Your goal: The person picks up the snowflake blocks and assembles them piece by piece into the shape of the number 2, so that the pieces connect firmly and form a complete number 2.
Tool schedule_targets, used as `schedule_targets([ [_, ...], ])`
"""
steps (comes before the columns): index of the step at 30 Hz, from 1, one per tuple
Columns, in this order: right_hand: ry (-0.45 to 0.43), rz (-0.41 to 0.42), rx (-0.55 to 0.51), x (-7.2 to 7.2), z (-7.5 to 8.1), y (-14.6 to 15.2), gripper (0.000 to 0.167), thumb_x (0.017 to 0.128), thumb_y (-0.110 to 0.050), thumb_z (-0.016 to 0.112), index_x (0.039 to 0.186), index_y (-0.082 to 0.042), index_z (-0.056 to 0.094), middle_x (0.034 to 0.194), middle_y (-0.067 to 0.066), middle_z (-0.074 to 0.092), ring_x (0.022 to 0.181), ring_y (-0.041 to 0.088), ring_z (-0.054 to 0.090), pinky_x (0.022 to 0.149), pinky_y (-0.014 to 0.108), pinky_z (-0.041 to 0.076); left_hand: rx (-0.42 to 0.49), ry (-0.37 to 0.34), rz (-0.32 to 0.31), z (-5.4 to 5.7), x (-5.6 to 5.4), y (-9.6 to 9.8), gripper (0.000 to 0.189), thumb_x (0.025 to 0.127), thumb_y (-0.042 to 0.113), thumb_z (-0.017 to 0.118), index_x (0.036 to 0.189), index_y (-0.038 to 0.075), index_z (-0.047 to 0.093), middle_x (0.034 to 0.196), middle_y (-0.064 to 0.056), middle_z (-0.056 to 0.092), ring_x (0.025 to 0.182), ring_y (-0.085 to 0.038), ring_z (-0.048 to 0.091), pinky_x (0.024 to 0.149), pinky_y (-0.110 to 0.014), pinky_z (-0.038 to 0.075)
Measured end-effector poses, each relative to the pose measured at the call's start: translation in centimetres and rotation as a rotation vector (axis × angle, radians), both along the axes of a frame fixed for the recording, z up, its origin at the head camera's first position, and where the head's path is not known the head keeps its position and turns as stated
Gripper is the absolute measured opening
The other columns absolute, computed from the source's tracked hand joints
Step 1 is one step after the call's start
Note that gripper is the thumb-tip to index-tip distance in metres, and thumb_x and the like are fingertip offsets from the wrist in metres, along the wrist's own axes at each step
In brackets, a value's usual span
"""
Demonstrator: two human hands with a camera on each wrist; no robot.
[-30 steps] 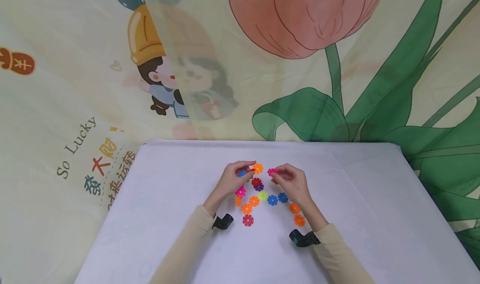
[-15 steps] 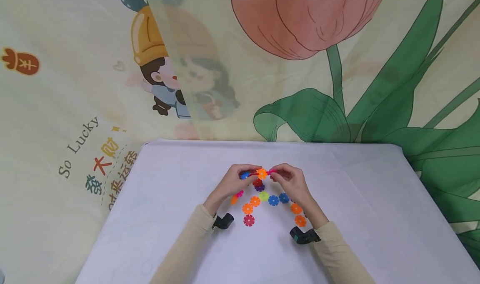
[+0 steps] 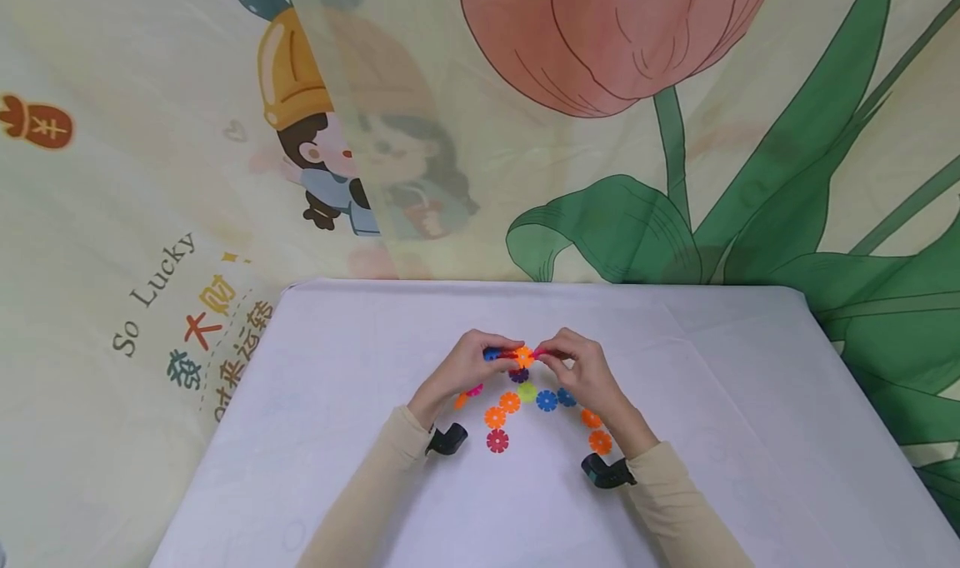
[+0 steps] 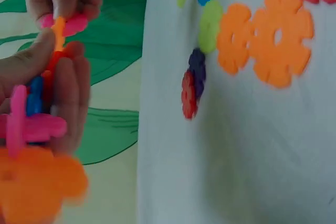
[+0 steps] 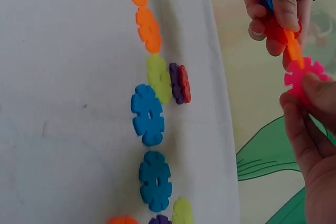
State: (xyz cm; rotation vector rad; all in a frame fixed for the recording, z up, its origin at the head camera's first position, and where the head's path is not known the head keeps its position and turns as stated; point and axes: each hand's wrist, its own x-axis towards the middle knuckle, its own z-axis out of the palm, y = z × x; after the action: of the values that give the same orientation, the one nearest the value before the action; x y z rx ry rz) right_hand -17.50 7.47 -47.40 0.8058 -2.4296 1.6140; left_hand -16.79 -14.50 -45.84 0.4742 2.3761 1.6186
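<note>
Above the table, my left hand (image 3: 467, 366) grips a short chain of slotted plastic snowflake discs. In the left wrist view the chain runs from a blurred orange disc (image 4: 39, 184) through a pink disc (image 4: 44, 127) and a blue disc (image 4: 34, 97) to a red disc (image 4: 48, 80) under the thumb. A further orange disc (image 5: 293, 45) sticks out past the left fingertips. My right hand (image 3: 583, 366) pinches a pink disc (image 5: 300, 77) between thumb and fingers, its edge right at that orange disc's edge. Fingers hide part of the chain.
On the white cloth (image 3: 375, 318) lies an arched row of linked discs: a red disc (image 3: 497, 440), orange ones (image 3: 495, 417), a yellow-green one (image 5: 157, 78) and blue ones (image 5: 147, 116). A purple disc (image 5: 176, 83) and a red disc (image 5: 184, 83) stand on edge beside it.
The right hand's pink disc, apart from the left hand's orange disc at first, has come up against its edge. Both hands have drawn together and dropped slightly toward the row.
</note>
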Motion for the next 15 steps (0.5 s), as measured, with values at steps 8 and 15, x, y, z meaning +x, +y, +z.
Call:
schedule_targets([
  [8, 0.041, -0.054, 0.010, 0.21, -0.58, -0.51, 0.011, 0.084, 0.003, 0.075, 0.093, -0.003, 0.074, 0.083, 0.001, 0.066, 0.079, 0.016, 0.066, 0.075, 0.022, 0.056, -0.095, 0.046, 0.036, -0.12, 0.10, 0.23, 0.034, 0.090, 0.012, 0.073, 0.123, 0.004, 0.069, 0.119, -0.009, 0.069, 0.107, -0.023, 0.063, 0.092, -0.030, 0.052],
  [15, 0.057, -0.081, -0.037, 0.08, -0.80, -0.72, 0.016, 0.082, 0.006, 0.076, 0.096, -0.001, 0.073, 0.087, 0.005, 0.067, 0.080, 0.019, 0.068, 0.075, 0.020, 0.055, -0.084, 0.076, 0.028, -0.28, -0.17, -0.10, 0.037, 0.088, 0.010, 0.074, 0.125, 0.006, 0.068, 0.121, -0.008, 0.068, 0.111, -0.022, 0.062, 0.096, -0.032, 0.050],
])
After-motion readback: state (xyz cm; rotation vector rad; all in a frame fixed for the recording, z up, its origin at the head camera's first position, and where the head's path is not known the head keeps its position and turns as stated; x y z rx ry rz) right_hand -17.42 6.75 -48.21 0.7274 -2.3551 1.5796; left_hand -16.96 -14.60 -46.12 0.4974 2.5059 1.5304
